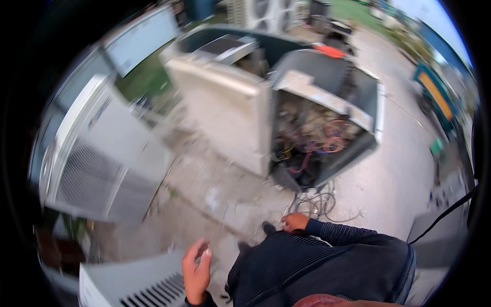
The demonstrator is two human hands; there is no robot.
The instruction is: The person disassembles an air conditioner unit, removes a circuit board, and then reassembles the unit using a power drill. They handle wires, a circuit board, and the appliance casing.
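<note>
My left hand (197,271) is raised at the lower middle, thumb and fingers apart, with nothing in it. It is nearest to a white metal casing (128,279) with dark slots, at the lower left. My right hand (295,222) is in front of my body, its fingers partly curled and blurred; whether it holds anything is unclear. Beyond it, loose grey cables (322,204) lie on the ground beside a large opened machine cabinet (230,112). Colored wires (335,143) and dusty parts show inside the cabinet. An orange-red item (330,51) is on its far edge.
To the left stands a tall white appliance panel (112,148) with a fine grille. White units with round fan openings (263,15) are at the back. A teal-and-yellow object (436,97) and a dark cable (445,214) are on the right. Concrete ground (204,184) lies between them.
</note>
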